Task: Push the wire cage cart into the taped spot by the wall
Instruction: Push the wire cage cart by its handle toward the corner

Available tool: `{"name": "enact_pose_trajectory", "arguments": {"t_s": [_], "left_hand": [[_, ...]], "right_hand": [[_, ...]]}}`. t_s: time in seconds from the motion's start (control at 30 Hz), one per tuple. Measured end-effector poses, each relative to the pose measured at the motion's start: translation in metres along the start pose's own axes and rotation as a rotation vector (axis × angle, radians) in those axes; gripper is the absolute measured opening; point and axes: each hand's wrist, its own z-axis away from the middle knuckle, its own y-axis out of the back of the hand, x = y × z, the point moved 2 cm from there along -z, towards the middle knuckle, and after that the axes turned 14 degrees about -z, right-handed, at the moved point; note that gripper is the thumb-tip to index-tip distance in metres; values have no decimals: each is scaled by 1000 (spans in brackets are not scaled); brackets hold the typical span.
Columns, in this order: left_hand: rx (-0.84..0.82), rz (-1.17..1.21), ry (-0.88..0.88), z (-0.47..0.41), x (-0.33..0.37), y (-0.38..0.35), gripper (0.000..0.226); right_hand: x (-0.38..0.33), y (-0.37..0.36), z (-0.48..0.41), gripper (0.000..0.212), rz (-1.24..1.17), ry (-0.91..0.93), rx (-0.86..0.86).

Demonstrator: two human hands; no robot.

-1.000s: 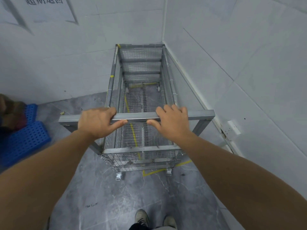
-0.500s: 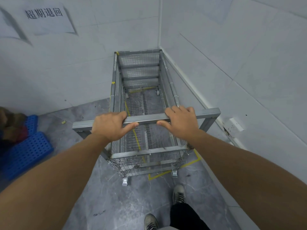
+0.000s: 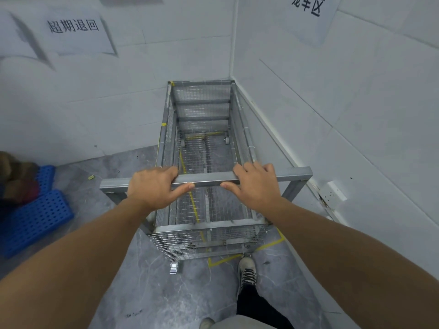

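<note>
The wire cage cart [image 3: 202, 229] is a tall grey metal frame with mesh sides on small casters. It stands in the room corner, its far end against the back wall and its right side along the right wall. My left hand [image 3: 152, 186] and my right hand [image 3: 255, 184] both grip the cart's handle bar [image 3: 206, 179], fingers over the top, thumbs underneath. Yellow floor tape [image 3: 221, 260] marks the spot; its near corner shows just beyond the cart's near end, and another strip shows through the mesh floor.
Blue perforated plastic pallets [image 3: 35, 217] lie on the floor at the left with brown items on them. A wall socket [image 3: 333, 193] sits low on the right wall. My right shoe [image 3: 247, 271] is close behind the cart's near right caster. Paper signs hang on both walls.
The cart has rolled forward into the corner with both hands still on the handle bar. My right foot has stepped forward, close to the cart's near end.
</note>
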Motion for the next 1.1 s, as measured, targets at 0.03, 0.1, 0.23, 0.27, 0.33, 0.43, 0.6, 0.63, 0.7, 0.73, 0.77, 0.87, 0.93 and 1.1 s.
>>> {"name": "enact_pose_trajectory", "arguments": {"t_s": [0.03, 0.1, 0.23, 0.27, 0.33, 0.43, 0.6, 0.63, 0.7, 0.73, 0.77, 0.87, 0.93, 1.1], "left_hand": [[6, 0, 5, 0, 0, -1, 62], [22, -3, 11, 1, -1, -2, 64], [33, -10, 12, 1, 1, -1, 60], [28, -12, 14, 1, 1, -1, 59], [17, -10, 20, 1, 2, -1, 59], [4, -5, 20, 1, 2, -1, 63], [-57, 13, 14, -1, 1, 3, 65], [-75, 19, 14, -1, 1, 4, 63], [-100, 21, 14, -1, 1, 4, 61], [-101, 18, 14, -1, 0, 4, 62], [-93, 12, 12, -1, 0, 3, 63], [-85, -7, -6, -1, -2, -1, 62], [-83, -8, -15, -1, -3, -3, 60], [-162, 57, -62, -4, -7, -1, 63]], "right_hand": [[0, -1, 0, 71, 4, 6, 0], [0, -1, 0, 70, 22, 18, 3], [-1, -1, 1, 67, 37, 15, 13], [-1, -2, 1, 66, 36, 13, 13], [0, -2, 2, 67, 35, 15, 21], [-1, 0, 2, 71, 42, 2, 14], [-2, 1, 1, 66, 14, -18, -25], [-2, 0, 1, 64, 14, -9, -13], [-1, -2, 1, 61, 31, 12, 19], [-1, -4, 2, 60, 41, 18, 28], [0, -5, 2, 60, 49, 21, 35], [1, -6, 2, 63, 60, 35, 58], [2, -7, 2, 63, 60, 50, 77], [0, -5, 3, 65, 30, 54, 48]]}}
